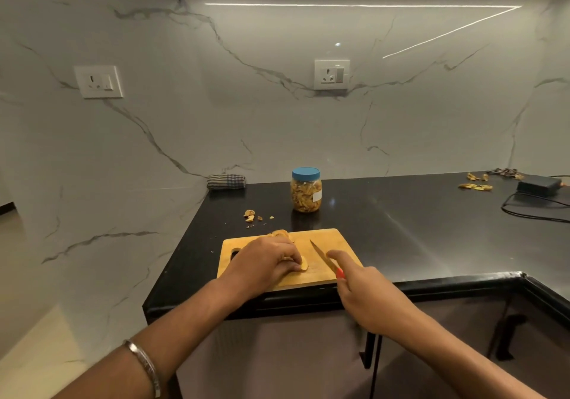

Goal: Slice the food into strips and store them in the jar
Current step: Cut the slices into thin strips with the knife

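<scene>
R hand (364, 287): knife (322, 256) tip far-left.

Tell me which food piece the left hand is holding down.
The pale piece on the cutting board under the left hand fingertips, beside the knife; the other piece lies untouched at the board's far edge.

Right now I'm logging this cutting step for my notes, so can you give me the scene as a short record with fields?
surface: black countertop
board: wooden cutting board at the counter's front edge
left hand: holds a yellow food piece down on the board
right hand: grips a red-handled knife, blade angled over the board
jar: behind the board, blue lid on, already holding strips
scraps: on the counter left of the jar
cloth: folded, by the wall
</scene>
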